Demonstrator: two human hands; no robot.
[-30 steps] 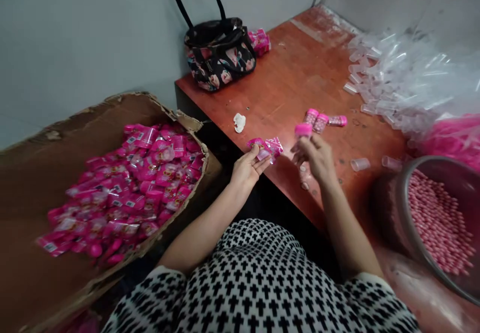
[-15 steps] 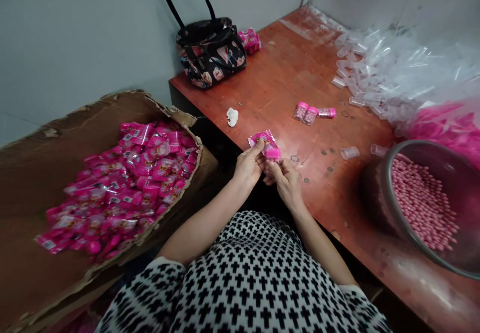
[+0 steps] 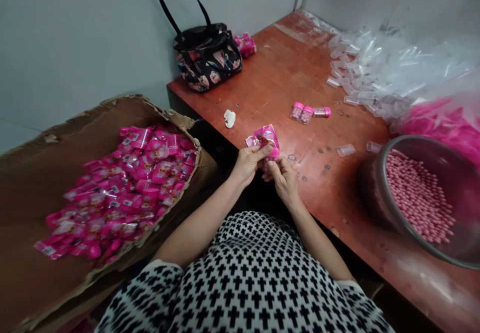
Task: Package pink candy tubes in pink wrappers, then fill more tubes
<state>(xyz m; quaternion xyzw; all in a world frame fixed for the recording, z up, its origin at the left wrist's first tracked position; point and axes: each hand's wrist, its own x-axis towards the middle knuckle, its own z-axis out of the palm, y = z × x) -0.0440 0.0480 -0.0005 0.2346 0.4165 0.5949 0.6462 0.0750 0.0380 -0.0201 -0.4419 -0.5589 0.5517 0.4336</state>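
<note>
My left hand (image 3: 248, 165) pinches a pink printed plastic packet (image 3: 267, 135), its thumb lying across the front. Just below, my right hand (image 3: 285, 177) grips the lower part of a small clear bottle with a pink cap, mostly hidden by fingers and packet. Cap and packet overlap; whether the cap is inside the packet I cannot tell. Both hands meet at the table's near edge. Beyond them on the red-brown table (image 3: 300, 73) lie a few pink-capped bottles (image 3: 306, 115) filled with pink beads.
To the left, a torn cardboard box (image 3: 30, 173) holds many filled pink packets (image 3: 127, 183). A grey bucket (image 3: 384, 183) of pink beads (image 3: 420, 198) stands right. Clear empty tubes (image 3: 360, 80) pile behind it. A floral handbag (image 3: 210, 63) and white scrap (image 3: 230, 118) sit at the table's left.
The packet has come down over the bottle's cap, and my left thumb has shifted right onto it. The bottle now shows less. The view has shifted slightly.
</note>
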